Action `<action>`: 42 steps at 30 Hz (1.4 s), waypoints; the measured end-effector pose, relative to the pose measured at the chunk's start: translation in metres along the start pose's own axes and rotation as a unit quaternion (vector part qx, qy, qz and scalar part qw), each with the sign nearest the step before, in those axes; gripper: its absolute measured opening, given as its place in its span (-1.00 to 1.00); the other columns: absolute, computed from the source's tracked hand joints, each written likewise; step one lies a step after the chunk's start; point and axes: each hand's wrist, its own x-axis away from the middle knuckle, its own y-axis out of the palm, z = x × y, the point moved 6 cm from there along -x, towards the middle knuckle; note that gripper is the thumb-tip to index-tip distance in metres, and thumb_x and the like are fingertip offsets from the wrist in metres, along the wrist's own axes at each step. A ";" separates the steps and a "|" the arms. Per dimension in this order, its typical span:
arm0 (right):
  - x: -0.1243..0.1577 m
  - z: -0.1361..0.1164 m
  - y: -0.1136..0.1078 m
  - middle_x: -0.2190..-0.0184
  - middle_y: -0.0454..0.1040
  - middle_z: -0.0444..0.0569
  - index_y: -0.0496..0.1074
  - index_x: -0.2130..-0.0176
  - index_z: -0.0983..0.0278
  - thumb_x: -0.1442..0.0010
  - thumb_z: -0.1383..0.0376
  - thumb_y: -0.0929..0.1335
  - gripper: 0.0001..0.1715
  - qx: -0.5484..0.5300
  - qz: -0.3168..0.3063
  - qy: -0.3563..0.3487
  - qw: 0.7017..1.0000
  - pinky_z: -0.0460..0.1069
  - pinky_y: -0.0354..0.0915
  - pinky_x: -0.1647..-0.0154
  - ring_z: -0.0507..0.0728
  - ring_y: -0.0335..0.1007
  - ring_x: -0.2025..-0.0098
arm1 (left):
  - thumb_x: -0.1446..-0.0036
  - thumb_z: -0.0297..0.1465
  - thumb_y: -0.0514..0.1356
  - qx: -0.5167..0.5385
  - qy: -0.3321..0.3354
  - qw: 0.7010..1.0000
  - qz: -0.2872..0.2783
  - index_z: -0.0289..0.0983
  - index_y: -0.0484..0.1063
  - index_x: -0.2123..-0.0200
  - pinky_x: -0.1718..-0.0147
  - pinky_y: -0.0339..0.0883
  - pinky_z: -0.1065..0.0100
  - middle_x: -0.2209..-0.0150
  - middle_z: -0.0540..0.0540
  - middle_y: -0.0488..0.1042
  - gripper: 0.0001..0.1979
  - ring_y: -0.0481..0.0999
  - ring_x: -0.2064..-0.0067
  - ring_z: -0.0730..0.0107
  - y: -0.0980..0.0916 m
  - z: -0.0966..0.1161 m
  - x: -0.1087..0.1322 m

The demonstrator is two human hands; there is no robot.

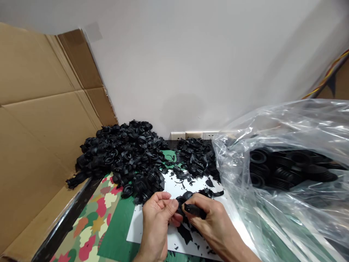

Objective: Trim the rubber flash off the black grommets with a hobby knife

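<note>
From the head camera, both hands are over the white sheet (141, 229) that lies on the tabletop. The left hand (156, 218) pinches a small black rubber part (181, 199) in its grip, just above the near half of the sheet. The right hand (209, 218) is closed tight on a little black tool (195, 210), and the tool touches the rubber part. I cannot see if the tool has a blade.

Thin black scraps (185, 233) lie on the sheet under the hands. Behind the sheet is a big pile of ribbed rubber parts (122, 153). At the back right of the sheet is a smaller heap (196, 154) that looks like more scraps. To the right of the sheet a clear plastic bag (272, 127) holds stacked rubber parts (289, 163). Far to the left of the sheet stands brown cardboard (35, 109).

It looks like the hands are in the middle of trimming bits off this one part. I think this calls for a steady pinch and fingers kept away from the tool's tip.
</note>
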 end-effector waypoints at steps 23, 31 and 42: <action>-0.004 0.007 0.004 0.71 0.27 -0.18 0.21 0.64 0.21 0.08 0.31 0.24 -0.85 -0.015 0.053 0.088 0.995 -0.09 0.10 0.58 0.05 0.18 0.61 | 0.25 -0.37 0.39 0.012 0.012 1.000 -0.008 -0.31 0.33 0.48 0.68 0.20 0.49 0.72 0.06 0.41 -0.70 0.37 0.70 0.51 0.003 -0.002 -0.001; -0.007 0.007 -0.002 0.67 0.23 -0.22 0.27 0.62 0.26 0.13 0.22 0.30 -0.83 -0.161 -0.010 0.161 0.974 -0.08 0.12 0.52 0.02 0.13 0.56 | 0.22 -0.34 0.38 0.010 0.010 1.000 0.001 -0.32 0.34 0.46 0.67 0.22 0.51 0.69 0.06 0.42 -0.69 0.41 0.67 0.50 0.004 0.000 0.000; -0.009 0.006 0.000 0.68 0.21 -0.25 0.23 0.61 0.25 0.13 0.23 0.37 -0.77 -0.188 -0.018 0.162 0.968 -0.11 0.05 0.57 0.00 0.11 0.58 | 0.20 -0.36 0.39 -0.013 0.068 0.998 -0.014 -0.30 0.37 0.51 0.61 0.26 0.48 0.63 0.03 0.44 -0.75 0.41 0.62 0.49 0.008 0.009 0.004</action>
